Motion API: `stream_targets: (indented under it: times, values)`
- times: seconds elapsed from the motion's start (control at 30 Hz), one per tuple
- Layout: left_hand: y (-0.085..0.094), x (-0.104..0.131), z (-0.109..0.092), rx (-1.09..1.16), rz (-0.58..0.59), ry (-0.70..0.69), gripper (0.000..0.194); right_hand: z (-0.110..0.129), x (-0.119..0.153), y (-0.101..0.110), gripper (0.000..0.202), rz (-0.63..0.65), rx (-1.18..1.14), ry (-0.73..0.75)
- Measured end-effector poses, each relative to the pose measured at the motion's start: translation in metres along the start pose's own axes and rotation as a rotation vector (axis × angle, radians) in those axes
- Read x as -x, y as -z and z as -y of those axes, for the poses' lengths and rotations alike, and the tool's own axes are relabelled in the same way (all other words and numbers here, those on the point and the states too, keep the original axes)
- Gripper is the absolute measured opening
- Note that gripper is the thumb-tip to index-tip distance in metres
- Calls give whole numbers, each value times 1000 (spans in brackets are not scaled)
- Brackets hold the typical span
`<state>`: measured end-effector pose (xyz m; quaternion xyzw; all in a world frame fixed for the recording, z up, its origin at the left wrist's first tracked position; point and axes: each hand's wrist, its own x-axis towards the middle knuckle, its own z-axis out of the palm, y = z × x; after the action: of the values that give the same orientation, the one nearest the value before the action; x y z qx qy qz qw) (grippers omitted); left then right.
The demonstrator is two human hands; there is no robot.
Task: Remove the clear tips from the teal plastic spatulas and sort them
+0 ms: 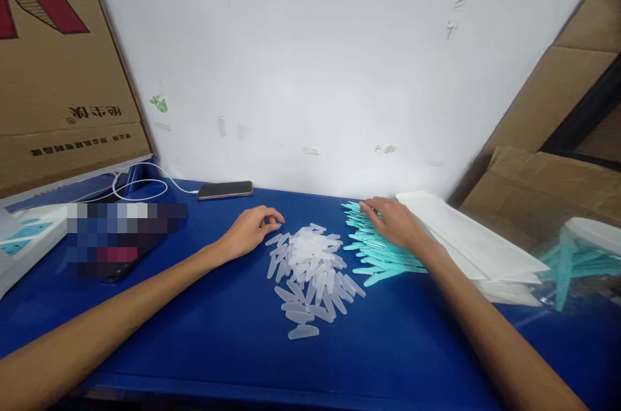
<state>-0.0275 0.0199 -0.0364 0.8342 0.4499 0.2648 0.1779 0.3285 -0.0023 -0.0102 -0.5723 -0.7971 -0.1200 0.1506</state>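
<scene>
A loose heap of small, translucent white, tapered plastic caps (310,262) lies on the blue table in front of me. At its upper left edge rests my left hand (252,230), fingers loosely curled and apart, with nothing visible in them. To the right of the caps is a pile of slim teal plastic sticks (376,255), mostly lying side by side with their narrow ends to the left. My right hand (391,220) is over the far side of this pile, its thumb and fingers closed at the tip of a teal stick. The palm hides part of the pile.
White flat sheets or bags (466,243) lie beyond my right forearm, near a clear bag (577,262) of teal sticks. A phone (226,189) on a white cable lies by the wall. At left are a power strip (36,236) and a large carton (63,87).
</scene>
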Motion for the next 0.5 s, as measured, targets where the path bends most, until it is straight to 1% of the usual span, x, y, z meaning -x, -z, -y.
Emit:
stream_targets:
  times: [0.1,0.17,0.33,0.5]
  values:
    - [0,1,0,-53,-11,-19,29,0,0,0,44,-8,-10,7]
    - [0,1,-1,-53,-30,-16,28,0,0,1,44,-7,-13,6]
    - [0,0,-4,51,-94,22,20,0,1,1,44,-5,-15,3]
    - [0,0,-7,116,-118,33,16,0,1,1,43,-11,-22,2]
